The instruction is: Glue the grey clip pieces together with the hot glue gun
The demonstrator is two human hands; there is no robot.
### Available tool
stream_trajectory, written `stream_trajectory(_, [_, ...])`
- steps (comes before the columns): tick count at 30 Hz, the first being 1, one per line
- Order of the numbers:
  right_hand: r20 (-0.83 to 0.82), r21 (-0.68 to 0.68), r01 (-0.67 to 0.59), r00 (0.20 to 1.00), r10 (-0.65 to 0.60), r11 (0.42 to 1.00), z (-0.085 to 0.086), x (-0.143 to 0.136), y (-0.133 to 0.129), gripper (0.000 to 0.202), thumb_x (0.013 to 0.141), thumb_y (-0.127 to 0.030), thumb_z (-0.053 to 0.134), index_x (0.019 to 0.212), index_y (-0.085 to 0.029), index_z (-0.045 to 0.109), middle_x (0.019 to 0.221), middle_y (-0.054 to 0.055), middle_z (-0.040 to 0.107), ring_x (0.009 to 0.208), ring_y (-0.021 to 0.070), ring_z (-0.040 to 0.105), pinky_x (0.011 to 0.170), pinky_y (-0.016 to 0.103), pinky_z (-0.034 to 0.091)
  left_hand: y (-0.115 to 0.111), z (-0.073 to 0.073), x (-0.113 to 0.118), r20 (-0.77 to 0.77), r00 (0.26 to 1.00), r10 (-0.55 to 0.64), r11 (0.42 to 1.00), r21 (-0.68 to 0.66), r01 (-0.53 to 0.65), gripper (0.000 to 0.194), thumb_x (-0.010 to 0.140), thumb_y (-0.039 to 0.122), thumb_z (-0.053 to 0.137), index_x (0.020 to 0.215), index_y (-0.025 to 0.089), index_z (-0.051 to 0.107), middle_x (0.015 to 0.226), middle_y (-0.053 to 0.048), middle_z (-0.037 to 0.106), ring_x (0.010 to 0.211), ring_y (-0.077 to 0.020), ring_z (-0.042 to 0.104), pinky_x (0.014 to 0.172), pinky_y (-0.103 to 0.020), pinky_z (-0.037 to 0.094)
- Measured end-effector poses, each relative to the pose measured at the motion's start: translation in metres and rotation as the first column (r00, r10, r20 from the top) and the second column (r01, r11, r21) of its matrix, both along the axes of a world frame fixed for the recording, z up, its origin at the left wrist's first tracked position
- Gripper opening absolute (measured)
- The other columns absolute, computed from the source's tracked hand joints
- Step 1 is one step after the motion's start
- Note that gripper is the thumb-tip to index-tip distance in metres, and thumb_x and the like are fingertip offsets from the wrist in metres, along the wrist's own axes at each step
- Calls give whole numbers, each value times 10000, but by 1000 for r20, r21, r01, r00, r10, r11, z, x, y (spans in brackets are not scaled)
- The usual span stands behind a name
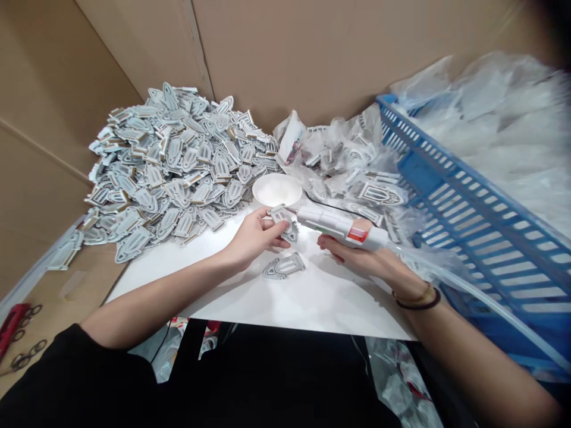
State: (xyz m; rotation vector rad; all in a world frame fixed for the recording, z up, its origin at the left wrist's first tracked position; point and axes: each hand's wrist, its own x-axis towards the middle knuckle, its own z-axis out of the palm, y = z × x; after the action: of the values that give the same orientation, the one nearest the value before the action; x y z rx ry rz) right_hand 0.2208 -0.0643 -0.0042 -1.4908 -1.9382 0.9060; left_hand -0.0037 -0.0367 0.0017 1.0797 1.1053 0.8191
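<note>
My left hand (256,238) pinches a small grey slotted plastic part (282,221) above the white tabletop (250,300). Wrapped around a white, screwdriver-shaped power tool (330,223) with a red label is my right hand (357,252). The tool lies almost level, and its thin tip points left at the upper edge of the held part; whether they touch I cannot tell. A translucent tube (482,297) trails from the tool's rear. Just below the left hand, another grey slotted part (284,266) lies flat. A white bowl (276,189) stands behind the held part.
A large heap of grey parts (178,166) covers the back left. Clear plastic bags with parts (352,154) lie at the back right, beside a blue crate (473,196) full of bags. Cardboard walls (312,53) rise behind. A black cord (334,207) runs near the tool.
</note>
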Motion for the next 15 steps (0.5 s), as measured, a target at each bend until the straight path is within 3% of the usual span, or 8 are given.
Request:
stream_trajectory(7, [-6, 89, -49, 999, 50, 995, -3, -1, 2, 385, 896, -451, 600, 602, -231, 485, 527, -6, 489, 493, 132, 430, 459, 286, 337, 3, -5, -2, 31, 1000, 1, 999, 47, -3, 327, 762, 168, 766, 1050, 153, 612, 786, -25, 734, 596, -142, 684, 562, -224, 520])
stream_trajectory(15, [2, 65, -48, 999, 48, 997, -1, -2, 1, 394, 901, -475, 588, 599, -237, 500, 537, 2, 497, 496, 142, 433, 470, 298, 338, 3, -3, -2, 29, 999, 18, 999, 35, -19, 319, 706, 164, 802, 988, 157, 652, 740, -34, 721, 508, -139, 634, 453, -211, 436])
